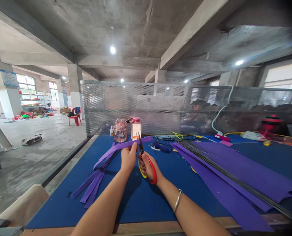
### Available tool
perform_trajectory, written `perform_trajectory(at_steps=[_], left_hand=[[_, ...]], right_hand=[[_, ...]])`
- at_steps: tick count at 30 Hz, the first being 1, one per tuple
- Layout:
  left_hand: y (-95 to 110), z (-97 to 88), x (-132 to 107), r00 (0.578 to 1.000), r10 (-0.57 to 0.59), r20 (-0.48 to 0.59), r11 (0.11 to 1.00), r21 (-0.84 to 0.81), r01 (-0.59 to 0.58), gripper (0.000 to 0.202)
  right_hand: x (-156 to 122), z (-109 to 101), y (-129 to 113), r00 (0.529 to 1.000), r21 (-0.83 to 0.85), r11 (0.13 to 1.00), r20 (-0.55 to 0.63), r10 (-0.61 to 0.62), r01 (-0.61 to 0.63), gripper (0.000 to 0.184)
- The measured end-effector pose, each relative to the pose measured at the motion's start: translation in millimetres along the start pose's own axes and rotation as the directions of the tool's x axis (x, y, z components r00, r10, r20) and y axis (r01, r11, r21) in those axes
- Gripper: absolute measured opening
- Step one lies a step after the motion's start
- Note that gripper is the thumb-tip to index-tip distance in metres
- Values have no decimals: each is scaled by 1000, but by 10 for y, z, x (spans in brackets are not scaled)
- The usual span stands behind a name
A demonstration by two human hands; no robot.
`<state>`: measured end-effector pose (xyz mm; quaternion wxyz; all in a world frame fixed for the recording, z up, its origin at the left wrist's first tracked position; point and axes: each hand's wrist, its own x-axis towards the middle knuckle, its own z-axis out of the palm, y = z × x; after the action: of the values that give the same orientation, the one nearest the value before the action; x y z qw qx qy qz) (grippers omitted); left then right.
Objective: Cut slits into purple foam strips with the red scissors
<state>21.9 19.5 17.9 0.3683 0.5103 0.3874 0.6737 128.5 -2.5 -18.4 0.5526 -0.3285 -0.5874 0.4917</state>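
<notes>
My left hand pinches a purple strip that runs from the left up to the right, above the blue table. In my right hand is a pair of scissors with one red and one yellow handle, its dark blades pointing upward and slightly parted. The blades stand close to the strip, just right of my left fingers; whether they touch it I cannot tell. Below and to the left lie several cut purple strips with thin black rods among them.
Large purple sheets and a bundle of long black rods cover the table's right side. At the back stand a pink bottle, a small glue bottle and a dark blue roll. A perforated metal screen rises behind.
</notes>
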Motion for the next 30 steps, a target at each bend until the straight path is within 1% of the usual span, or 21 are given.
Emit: perform_trajectory(at_steps=[3,5,7,12,18,22,24,28,30], left_hand=[[-1,-2,2,1000,2,-9,1000,16,-2,39],[1,2,-5,1000,-1,-11,1000,15,1,39],[7,7,-13,1000,-10,-16,1000,5,10,39],[12,17,-14,1000,-3,-14,1000,9,3,38],[-4,6,-1,997,17,-74,999,33,-14,38],[-9,1,-8,998,53,-23,994,95,-50,36],[-18,3,-8,998,53,-17,993,108,-51,36],[-47,0,9,997,31,-73,994,103,-24,39],[-58,-6,16,996,40,-86,992,122,-30,40]], right_hand=[[7,-31,54,997,-15,997,37,-73,74,66],[9,-53,91,990,-61,990,65,-122,126,67],[7,-70,111,987,-107,984,84,-137,145,69],[-5,-81,99,984,-117,980,92,-151,161,71],[23,-95,144,979,-120,978,129,-157,173,72],[39,-110,160,981,-131,977,118,-155,170,72],[35,-108,154,983,-130,978,113,-147,161,71],[18,-90,140,983,-122,982,126,-132,147,70],[14,-86,136,984,-111,984,125,-124,138,70]])
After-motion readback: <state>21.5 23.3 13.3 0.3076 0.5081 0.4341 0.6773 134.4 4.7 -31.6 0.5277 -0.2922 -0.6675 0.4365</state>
